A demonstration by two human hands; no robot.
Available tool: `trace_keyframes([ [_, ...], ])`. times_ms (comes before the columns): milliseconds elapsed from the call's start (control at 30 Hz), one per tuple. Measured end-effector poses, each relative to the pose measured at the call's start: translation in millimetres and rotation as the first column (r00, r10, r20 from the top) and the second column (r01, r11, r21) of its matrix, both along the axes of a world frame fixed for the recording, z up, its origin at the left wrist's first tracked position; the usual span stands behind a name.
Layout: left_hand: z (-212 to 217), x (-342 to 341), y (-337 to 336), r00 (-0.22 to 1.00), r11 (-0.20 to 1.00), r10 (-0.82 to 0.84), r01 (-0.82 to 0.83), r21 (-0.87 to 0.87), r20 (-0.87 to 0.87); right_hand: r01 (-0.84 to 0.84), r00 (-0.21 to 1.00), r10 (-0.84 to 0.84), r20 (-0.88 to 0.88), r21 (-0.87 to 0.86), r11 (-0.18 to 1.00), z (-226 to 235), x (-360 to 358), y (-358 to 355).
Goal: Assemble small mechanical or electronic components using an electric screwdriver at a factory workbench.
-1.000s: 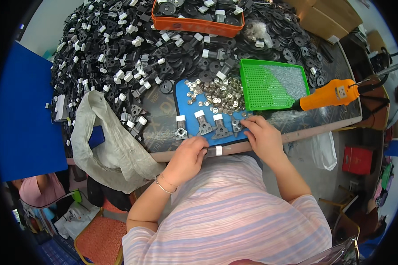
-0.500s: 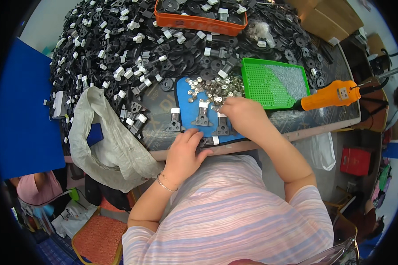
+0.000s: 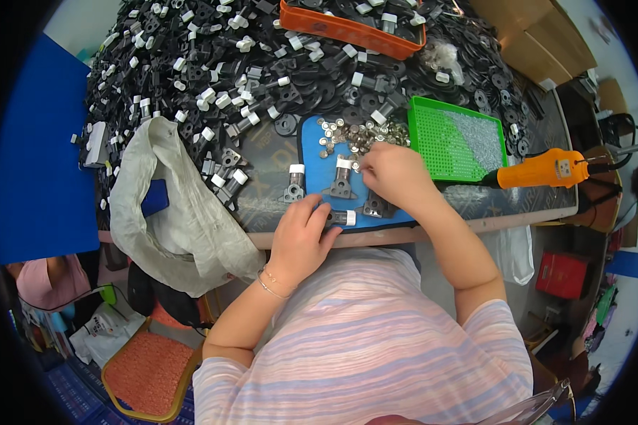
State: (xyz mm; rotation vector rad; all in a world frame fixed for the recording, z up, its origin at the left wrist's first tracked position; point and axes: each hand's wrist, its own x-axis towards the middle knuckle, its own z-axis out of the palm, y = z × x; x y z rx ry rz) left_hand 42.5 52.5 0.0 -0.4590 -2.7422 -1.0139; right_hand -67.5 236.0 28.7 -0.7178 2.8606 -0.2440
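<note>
On a blue mat at the table's front edge lie several black plastic parts with white caps. One such part stands in the middle, and another sits at the mat's left edge. My left hand is closed on a sideways black plastic part, fingers over its dark end, the white cap poking out rightward. Fingers pinched, my right hand hovers beside a heap of small round metal pieces. Anything in its fingertips is hidden. Under that hand another black part is partly covered.
A huge pile of black parts covers the back and left. Behind the mat sits an orange tray. To the right are a green tray of small pale pieces and an orange power screwdriver. A pale cloth bag hangs at left.
The whole view has shifted, so the table appears further right. My right hand has moved slightly over the part beneath it, hiding its white cap. My left hand stays with the sideways part.
</note>
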Motion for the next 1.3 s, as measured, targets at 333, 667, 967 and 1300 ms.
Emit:
trace_keyframes([
  [333, 2, 4, -6, 0.985, 1.000, -0.029, 0.029, -0.004, -0.170, 0.228, 0.881, 0.032, 0.472, -0.484, 0.845, -5, -4, -14],
  [667, 1, 5, -22, 0.979, 0.998, 0.061, -0.055, 0.037, -0.197, 0.116, 0.934, 0.085, 0.348, -0.516, 0.849, -1, -1, -17],
  [967, -1, 5, -31, 0.972, 0.993, 0.108, -0.096, 0.067, -0.206, 0.152, 0.906, 0.081, 0.415, -0.500, 0.853, -1, -6, -21],
  [1300, -21, -2, -58, 0.931, 0.968, 0.246, -0.221, 0.119, -0.269, 0.050, 0.930, 0.147, 0.338, -0.510, 0.858, -2, -21, -35],
])
